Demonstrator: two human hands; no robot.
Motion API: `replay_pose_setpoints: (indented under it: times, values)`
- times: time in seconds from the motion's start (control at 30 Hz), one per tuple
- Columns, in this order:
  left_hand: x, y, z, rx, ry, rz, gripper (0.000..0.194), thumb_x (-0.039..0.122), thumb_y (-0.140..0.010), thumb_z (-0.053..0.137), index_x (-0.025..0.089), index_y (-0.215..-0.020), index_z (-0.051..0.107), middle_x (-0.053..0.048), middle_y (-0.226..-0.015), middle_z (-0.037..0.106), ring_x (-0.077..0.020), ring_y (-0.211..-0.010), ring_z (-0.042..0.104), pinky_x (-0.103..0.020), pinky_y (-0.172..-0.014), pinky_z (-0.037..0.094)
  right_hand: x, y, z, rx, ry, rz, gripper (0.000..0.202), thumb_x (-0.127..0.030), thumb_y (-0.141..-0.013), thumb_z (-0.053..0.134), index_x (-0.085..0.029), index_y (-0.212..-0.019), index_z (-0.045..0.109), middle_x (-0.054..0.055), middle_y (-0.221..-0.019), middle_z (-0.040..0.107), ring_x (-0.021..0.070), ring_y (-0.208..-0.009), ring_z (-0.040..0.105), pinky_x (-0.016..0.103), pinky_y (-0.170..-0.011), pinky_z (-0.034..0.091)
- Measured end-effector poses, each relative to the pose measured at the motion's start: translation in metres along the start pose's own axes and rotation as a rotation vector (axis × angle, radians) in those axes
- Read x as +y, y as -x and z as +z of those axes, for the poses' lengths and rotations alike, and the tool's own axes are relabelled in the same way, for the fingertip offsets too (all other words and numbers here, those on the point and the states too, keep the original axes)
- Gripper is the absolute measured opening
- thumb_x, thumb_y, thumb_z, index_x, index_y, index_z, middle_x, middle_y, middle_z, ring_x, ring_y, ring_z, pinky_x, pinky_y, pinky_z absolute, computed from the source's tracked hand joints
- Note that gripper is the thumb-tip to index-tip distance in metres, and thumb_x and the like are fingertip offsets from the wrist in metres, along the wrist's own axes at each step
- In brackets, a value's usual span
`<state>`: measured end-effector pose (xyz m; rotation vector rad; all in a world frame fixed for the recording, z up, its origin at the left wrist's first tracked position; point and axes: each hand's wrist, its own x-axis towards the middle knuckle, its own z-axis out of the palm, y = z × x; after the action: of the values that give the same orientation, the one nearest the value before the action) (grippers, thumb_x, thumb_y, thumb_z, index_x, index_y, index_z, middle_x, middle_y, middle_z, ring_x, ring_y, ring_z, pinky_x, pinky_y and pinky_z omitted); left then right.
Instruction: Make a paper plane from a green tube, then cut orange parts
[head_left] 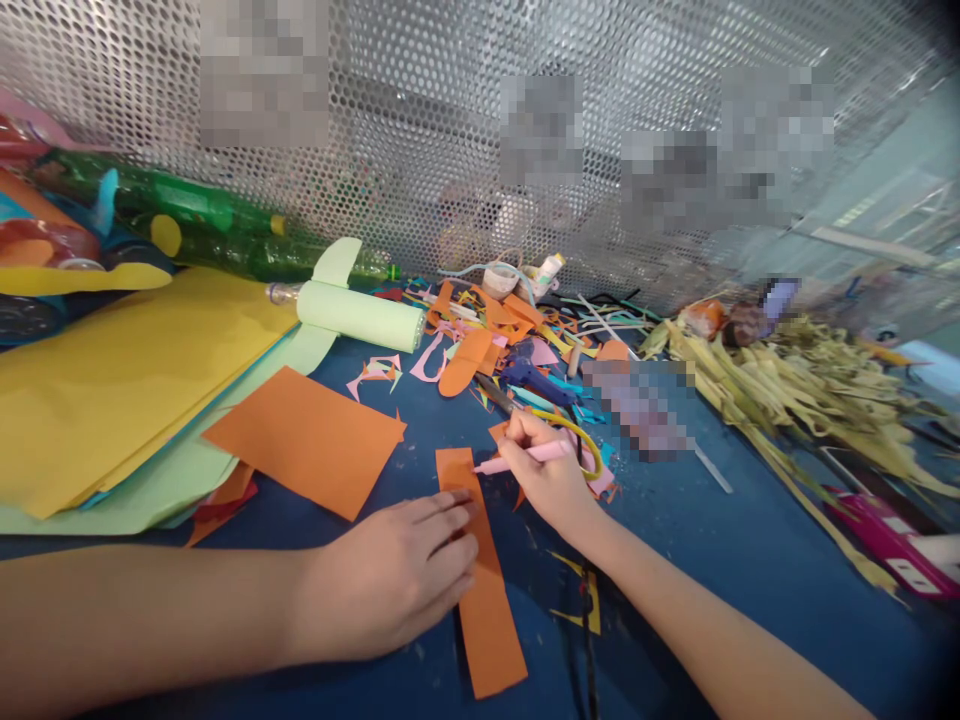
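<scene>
An orange paper strip (495, 620) lies lengthwise on the blue table. My left hand (390, 580) rests on its left edge, palm down, with the fingers stretched over the paper. My right hand (551, 485) grips a pink marker (553, 451), its tip at the strip's upper right edge. Behind the right hand shows a yellow looped handle (594, 440), partly hidden. A larger orange sheet (307, 440) lies left of the strip, just beyond my left hand.
Yellow sheets (142, 370) are stacked at left. A bottle wrapped in pale green paper (364, 315) lies near green bottles (187, 205). Paper scraps (465, 360) and a dark blue tool (540, 383) lie mid-table. Dried husks (810, 380) and a magenta object (892, 540) sit right. Perforated metal (420, 120) stands behind.
</scene>
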<state>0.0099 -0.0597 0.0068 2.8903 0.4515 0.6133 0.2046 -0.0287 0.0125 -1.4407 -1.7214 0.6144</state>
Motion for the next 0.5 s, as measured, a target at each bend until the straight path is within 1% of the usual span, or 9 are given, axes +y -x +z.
replay_pose_setpoints:
  times: [0.1, 0.33, 0.4, 0.5]
  values:
    - [0.0000, -0.0006, 0.0000, -0.010, -0.007, 0.001, 0.023, 0.018, -0.089, 0.039, 0.008, -0.098, 0.059, -0.014, -0.104, 0.064, -0.0229, -0.112, 0.052, -0.035, -0.101, 0.039, -0.0007, 0.0000, -0.0003, -0.009, -0.031, 0.014, 0.028, -0.014, -0.073, 0.046, -0.021, -0.055, 0.025, -0.006, -0.053, 0.024, 0.0089, -0.047, 0.026, 0.021, -0.044, 0.030]
    - [-0.0001, 0.0003, 0.0010, -0.020, -0.007, 0.002, 0.024, 0.018, -0.089, 0.038, 0.007, -0.099, 0.058, -0.013, -0.106, 0.063, -0.0229, -0.112, 0.052, -0.035, -0.103, 0.037, -0.0035, -0.0004, -0.0005, -0.027, -0.066, 0.028, 0.028, -0.015, -0.072, 0.046, -0.021, -0.054, 0.027, -0.006, -0.052, 0.025, 0.0085, -0.046, 0.029, 0.021, -0.044, 0.028]
    - [-0.0001, 0.0004, 0.0009, -0.013, -0.006, -0.002, 0.024, 0.018, -0.089, 0.039, 0.008, -0.098, 0.059, -0.012, -0.105, 0.063, -0.0228, -0.112, 0.052, -0.034, -0.103, 0.037, -0.0026, -0.0008, -0.0004, -0.009, -0.096, 0.028, 0.028, -0.015, -0.072, 0.047, -0.021, -0.054, 0.027, -0.006, -0.053, 0.025, 0.0085, -0.047, 0.028, 0.021, -0.044, 0.028]
    - [-0.0002, -0.0004, 0.0012, 0.011, 0.003, 0.002, 0.023, 0.018, -0.089, 0.040, 0.008, -0.095, 0.060, -0.010, -0.101, 0.064, -0.0220, -0.110, 0.053, -0.034, -0.104, 0.036, 0.0004, -0.0020, -0.0008, 0.058, -0.189, 0.066, 0.029, -0.019, -0.076, 0.047, -0.021, -0.053, 0.029, -0.007, -0.049, 0.028, 0.0086, -0.045, 0.030, 0.022, -0.044, 0.027]
